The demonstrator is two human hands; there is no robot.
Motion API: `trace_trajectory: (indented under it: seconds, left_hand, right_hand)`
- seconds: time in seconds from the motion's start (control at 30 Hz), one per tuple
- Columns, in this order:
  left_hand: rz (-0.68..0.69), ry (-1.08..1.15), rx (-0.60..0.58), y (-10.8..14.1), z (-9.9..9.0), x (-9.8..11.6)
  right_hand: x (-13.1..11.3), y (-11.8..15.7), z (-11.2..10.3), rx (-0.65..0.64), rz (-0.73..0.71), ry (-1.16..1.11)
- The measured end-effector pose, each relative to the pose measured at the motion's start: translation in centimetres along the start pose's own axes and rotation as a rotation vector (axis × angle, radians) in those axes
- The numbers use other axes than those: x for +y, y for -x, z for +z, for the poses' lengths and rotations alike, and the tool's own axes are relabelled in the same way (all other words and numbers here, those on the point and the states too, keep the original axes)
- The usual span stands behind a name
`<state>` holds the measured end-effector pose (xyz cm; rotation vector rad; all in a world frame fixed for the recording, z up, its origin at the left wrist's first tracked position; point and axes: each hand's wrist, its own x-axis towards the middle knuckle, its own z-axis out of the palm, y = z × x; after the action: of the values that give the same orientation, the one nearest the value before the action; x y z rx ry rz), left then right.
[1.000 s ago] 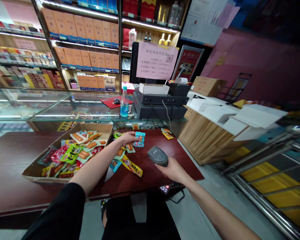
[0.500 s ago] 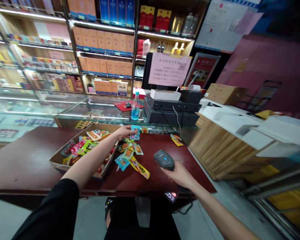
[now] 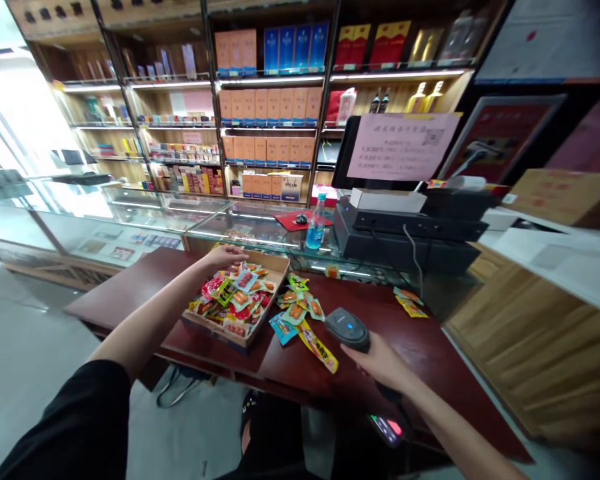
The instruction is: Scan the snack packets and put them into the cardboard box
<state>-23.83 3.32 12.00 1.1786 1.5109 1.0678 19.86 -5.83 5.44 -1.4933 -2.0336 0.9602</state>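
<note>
My left hand (image 3: pixel 226 255) is over the back left part of a cardboard box (image 3: pixel 279 267) of small colourful snack packets (image 3: pixel 240 298). Its fingers reach to the right and look slightly apart, with no packet visible in them. My right hand (image 3: pixel 380 360) is wrapped round the handle of a dark barcode scanner (image 3: pixel 349 328), held above the red-brown table (image 3: pixel 380 300). Between box and scanner lie several loose packets (image 3: pixel 296 312), a blue one (image 3: pixel 283 328) and a long yellow one (image 3: pixel 318 345) among them.
Two packets (image 3: pixel 409 302) lie at the table's right. Behind stand a glass counter (image 3: pixel 215 223), a bottle with blue liquid (image 3: pixel 317 223), a red mat (image 3: pixel 286 221) and a monitor (image 3: pixel 403 147) above dark devices. A phone (image 3: pixel 387 430) shows below the table's front edge.
My left hand has moved left from beside the bottle to above the box, and the blue packet it held is gone from it. The view has turned left. The scanner stays in my right hand.
</note>
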Motion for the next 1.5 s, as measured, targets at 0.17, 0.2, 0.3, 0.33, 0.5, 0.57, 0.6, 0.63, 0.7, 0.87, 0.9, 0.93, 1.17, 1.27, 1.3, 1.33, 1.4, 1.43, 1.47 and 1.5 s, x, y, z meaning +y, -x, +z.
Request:
trace_trajectory:
  seconds: [0.17,0.2,0.3,0.33,0.5,0.57,0.6,0.63,0.7,0.87,0.9,0.93,1.17,1.27,1.3,1.33,1.4,1.43,1.47,1.5]
  left_hand:
    - [0.014,-0.057,-0.111,-1.4,5.6,0.3]
    - [0.02,-0.064,-0.134,-1.8,7.1,0.5]
    - [0.033,-0.059,-0.228,-3.2,11.4,0.6]
    - [0.033,-0.062,-0.254,-3.6,12.8,0.5]
    - [0.028,-0.145,-0.294,-6.0,19.3,-0.9]
    - [0.014,-0.16,-0.277,-7.0,21.6,-1.8]
    - [-0.005,-0.146,-0.25,-7.5,22.7,-2.2]
    - [-0.04,-0.097,-0.214,-8.0,23.7,-2.6]
    - [-0.136,0.056,-0.138,-9.2,25.9,-3.2]
    - [-0.325,0.26,-0.129,-12.2,30.9,-3.6]
    - [-0.358,0.275,-0.141,-12.8,31.7,-3.5]
    - [-0.39,0.287,-0.148,-13.5,32.4,-3.3]
    - [-0.581,0.534,-0.087,-16.9,33.9,-2.4]
    - [-0.608,0.561,-0.07,-17.5,33.9,-2.5]
    - [-0.61,0.54,-0.076,-17.6,33.9,-2.5]
    - [-0.61,0.515,-0.085,-17.7,34.0,-2.7]
    - [-0.605,0.473,-0.114,-17.7,33.9,-2.9]
    - [-0.603,0.456,-0.128,-17.6,33.7,-2.9]
    - [-0.603,0.441,-0.141,-17.5,33.5,-2.9]
    - [-0.604,0.426,-0.154,-17.2,33.2,-2.9]
  right_hand:
    - [0.4,1.1,-1.0,0.048,0.008,-0.034]
    - [0.6,1.4,-1.2,0.058,0.026,-0.04]
    - [1.8,2.3,-1.7,0.096,0.083,-0.05]
    - [2.3,2.6,-1.8,0.113,0.098,-0.054]
    - [4.9,3.7,-2.5,0.18,0.146,-0.084]
    - [5.5,4.0,-2.8,0.184,0.154,-0.098]
    - [5.7,4.2,-3.0,0.189,0.155,-0.102]
    - [5.9,4.3,-3.2,0.195,0.156,-0.105]
    - [6.0,4.4,-3.6,0.217,0.156,-0.106]
    - [6.2,4.4,-4.8,0.273,0.156,-0.107]
    - [6.3,4.4,-5.1,0.28,0.16,-0.106]
    - [6.5,4.4,-5.3,0.285,0.166,-0.104]
    - [8.1,4.4,-6.3,0.299,0.169,-0.105]
    - [8.5,4.1,-6.2,0.297,0.148,-0.13]
    - [8.6,4.0,-6.1,0.297,0.141,-0.14]
    - [8.5,3.9,-6.0,0.295,0.134,-0.15]
    - [8.4,3.7,-5.9,0.291,0.12,-0.158]
    - [8.3,3.6,-5.8,0.29,0.114,-0.155]
    - [8.2,3.6,-5.7,0.289,0.109,-0.15]
    - [8.0,3.5,-5.6,0.289,0.105,-0.144]
